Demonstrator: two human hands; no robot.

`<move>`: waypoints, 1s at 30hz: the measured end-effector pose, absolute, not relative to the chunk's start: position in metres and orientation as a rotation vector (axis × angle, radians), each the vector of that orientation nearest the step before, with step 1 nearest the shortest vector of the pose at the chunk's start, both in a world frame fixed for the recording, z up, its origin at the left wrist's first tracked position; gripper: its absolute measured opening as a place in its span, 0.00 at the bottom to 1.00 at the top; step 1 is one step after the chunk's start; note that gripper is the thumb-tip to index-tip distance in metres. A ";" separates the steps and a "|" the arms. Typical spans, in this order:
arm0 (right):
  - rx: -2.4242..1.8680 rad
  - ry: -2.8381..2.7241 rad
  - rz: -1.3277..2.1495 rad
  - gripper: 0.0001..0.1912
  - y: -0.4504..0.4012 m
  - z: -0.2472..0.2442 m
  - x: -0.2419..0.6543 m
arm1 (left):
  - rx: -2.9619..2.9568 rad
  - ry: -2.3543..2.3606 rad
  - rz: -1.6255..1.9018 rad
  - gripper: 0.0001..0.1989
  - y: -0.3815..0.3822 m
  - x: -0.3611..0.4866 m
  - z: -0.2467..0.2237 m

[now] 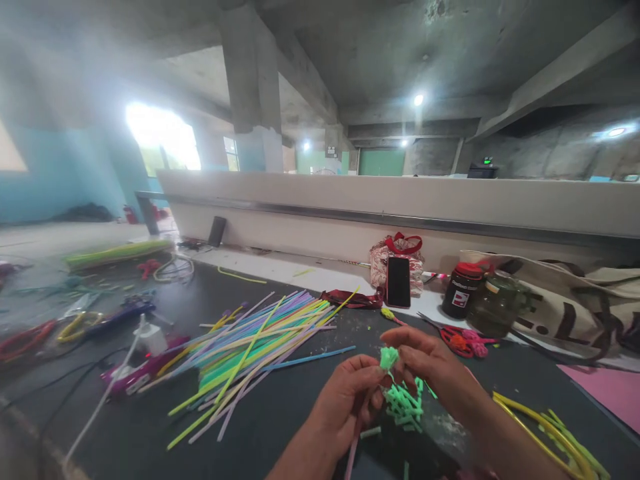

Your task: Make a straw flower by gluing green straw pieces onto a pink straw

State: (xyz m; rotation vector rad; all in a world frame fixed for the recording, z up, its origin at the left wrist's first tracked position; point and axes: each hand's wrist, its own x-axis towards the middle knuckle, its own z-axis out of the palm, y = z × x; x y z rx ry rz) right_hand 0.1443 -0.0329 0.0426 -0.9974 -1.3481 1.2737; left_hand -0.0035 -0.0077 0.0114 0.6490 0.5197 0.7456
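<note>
Bright green tuft of short strips (389, 357) located between hands, above dark tabletop (305, 407). Tuft base pinched by left hand (337, 400); tuft side met by curled fingers of right hand (435, 363), firmness of closure not determinable. Thin pale pink stem (353, 448) routed beneath left hand. Loose cut green pieces (404, 405) scattered directly below fingertips. Risks: strips shed if base pinch is relaxed; tuft skewed if stem is twisted; dropped strips easily lost among like-coloured pieces.
</note>
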 end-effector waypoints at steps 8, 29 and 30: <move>-0.982 -1.386 1.235 0.07 -0.033 0.042 0.143 | 0.658 0.532 0.736 0.11 -0.005 -0.005 0.011; -1.082 -1.545 1.233 0.08 -0.040 0.051 0.139 | 0.836 0.629 0.784 0.12 -0.009 -0.004 0.013; -1.083 -1.542 1.228 0.07 -0.039 0.051 0.139 | 0.834 0.630 0.787 0.12 -0.009 -0.004 0.013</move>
